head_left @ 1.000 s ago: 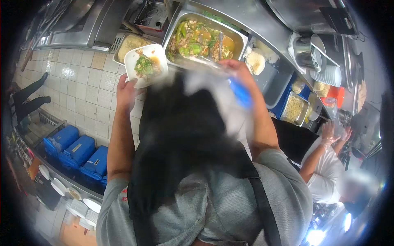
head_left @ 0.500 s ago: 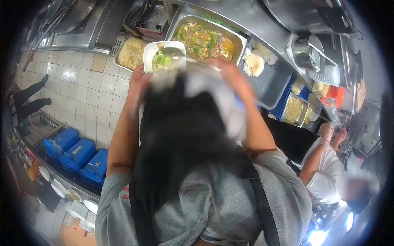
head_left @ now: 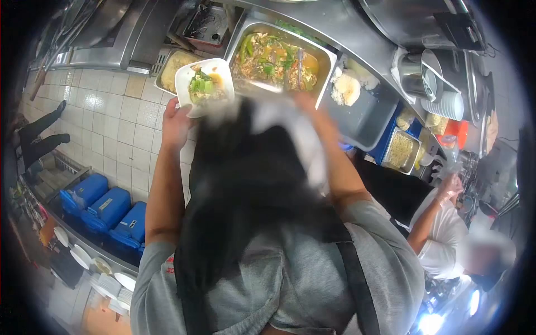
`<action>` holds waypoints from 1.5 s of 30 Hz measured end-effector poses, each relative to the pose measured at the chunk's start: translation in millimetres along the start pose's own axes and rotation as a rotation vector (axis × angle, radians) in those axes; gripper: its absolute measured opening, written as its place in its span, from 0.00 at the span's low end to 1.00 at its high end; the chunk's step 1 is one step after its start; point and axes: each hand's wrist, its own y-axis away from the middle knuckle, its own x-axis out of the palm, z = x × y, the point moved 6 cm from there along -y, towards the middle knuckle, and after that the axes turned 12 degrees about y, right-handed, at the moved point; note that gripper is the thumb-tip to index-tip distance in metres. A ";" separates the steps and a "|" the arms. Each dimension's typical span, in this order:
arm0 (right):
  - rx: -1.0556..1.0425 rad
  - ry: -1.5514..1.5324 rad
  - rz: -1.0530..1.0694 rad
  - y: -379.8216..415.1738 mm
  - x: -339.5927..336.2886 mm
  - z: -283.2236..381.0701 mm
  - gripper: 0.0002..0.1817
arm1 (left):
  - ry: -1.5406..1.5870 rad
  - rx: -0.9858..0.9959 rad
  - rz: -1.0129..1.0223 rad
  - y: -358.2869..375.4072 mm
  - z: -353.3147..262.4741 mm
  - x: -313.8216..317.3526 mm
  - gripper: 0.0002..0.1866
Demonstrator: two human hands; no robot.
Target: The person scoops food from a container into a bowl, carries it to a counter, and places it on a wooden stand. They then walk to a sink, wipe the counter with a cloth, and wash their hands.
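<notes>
My left hand (head_left: 177, 120) grips the near edge of a white square bowl (head_left: 181, 92), which holds green vegetables, pale bits and some brown sauce. To the right, my right hand (head_left: 310, 109) is closed and blurred by motion at the near edge of a steel pan (head_left: 329, 54). A ladle (head_left: 269, 87) extends left from this hand, low along the pan's near side and partly smeared. Inside the pan lies a saucy mix of vegetables and pale pieces. Another utensil's metal handle (head_left: 300, 66) leans in it.
Left of the pan sits a tray of yellowish food (head_left: 167, 75). A grey tub (head_left: 365, 120) with white food stands to its right. Blue bins (head_left: 109, 207) line the lower left. Another person (head_left: 438, 240) works at the right, near stacked white containers (head_left: 444, 105).
The bowl has moved left and slightly down, away from the pan. The ladle has gone from over the bowl to the pan's near side, and my right hand has dropped a little.
</notes>
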 end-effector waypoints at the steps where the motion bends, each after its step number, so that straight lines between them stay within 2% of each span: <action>1: -0.099 0.096 -0.002 -4.7 8.9 3.3 0.12 | 0.022 0.001 -0.014 0.8 -1.5 0.9 0.17; 2: -0.100 0.095 -0.001 -10.4 18.5 -2.0 0.12 | 0.021 0.001 -0.015 0.6 -2.4 1.7 0.17; 4: 0.006 -0.221 -0.005 -18.6 27.7 -16.4 0.12 | 0.035 0.006 -0.050 1.2 -3.8 -0.2 0.18; 5: 0.005 -0.222 -0.003 -21.8 31.5 -22.9 0.12 | 0.034 0.005 -0.052 2.2 -4.1 -0.4 0.18; 11: 0.015 -0.729 0.276 -27.2 34.7 -40.5 0.11 | 0.038 0.009 -0.048 1.6 -3.6 -4.5 0.20; 18: 0.092 -0.818 0.261 -8.4 -4.1 -36.2 0.12 | 0.017 0.018 -0.058 -3.4 1.4 -7.0 0.18; 20: 0.099 -0.948 0.237 -8.0 -5.6 -42.0 0.12 | -0.015 0.009 -0.061 -8.7 5.4 -10.2 0.18; 23: -0.013 -0.868 0.170 -0.8 -41.7 -27.4 0.12 | -0.021 0.010 -0.048 -12.9 8.4 -5.7 0.17; 25: -0.018 -0.853 0.165 0.4 -50.7 -15.8 0.11 | 0.078 0.044 0.016 -14.7 8.0 3.1 0.17; 27: -0.017 -0.838 0.154 6.1 -60.7 1.1 0.11 | -0.007 0.009 0.032 -25.9 18.1 -8.4 0.17; 29: -0.295 -0.506 -0.156 21.1 -90.7 40.9 0.10 | -0.091 0.007 0.062 -31.0 23.2 -7.5 0.18; 31: -0.291 -0.417 -0.166 27.9 -96.3 51.8 0.10 | -0.080 0.010 0.076 -30.6 24.5 -2.6 0.18; 33: -0.290 -0.405 -0.327 30.6 -105.1 49.2 0.09 | -0.067 0.017 0.085 -29.4 25.0 -0.6 0.18; 35: -0.224 -0.444 -0.262 25.7 -101.4 27.6 0.10 | -0.005 -0.009 0.090 -27.7 28.3 -1.3 0.19; 37: -0.069 -0.421 -0.127 12.5 -74.0 -6.0 0.11 | 0.014 -0.010 0.069 -22.6 25.7 -0.7 0.19; 38: -0.127 -0.209 -0.151 13.6 -69.1 -10.0 0.11 | 0.028 -0.013 0.049 -18.9 24.3 -1.4 0.19; 41: -0.021 -0.177 -0.130 26.0 -57.8 -2.0 0.12 | 0.092 -0.002 0.044 -13.1 20.1 -1.9 0.19; 43: -0.004 -0.272 -0.112 28.0 -58.8 9.8 0.11 | 0.087 0.010 0.036 -13.6 21.1 -7.0 0.19; 45: 0.032 -0.309 -0.015 26.4 -57.1 19.7 0.12 | 0.080 0.022 0.031 -13.2 19.4 -9.3 0.19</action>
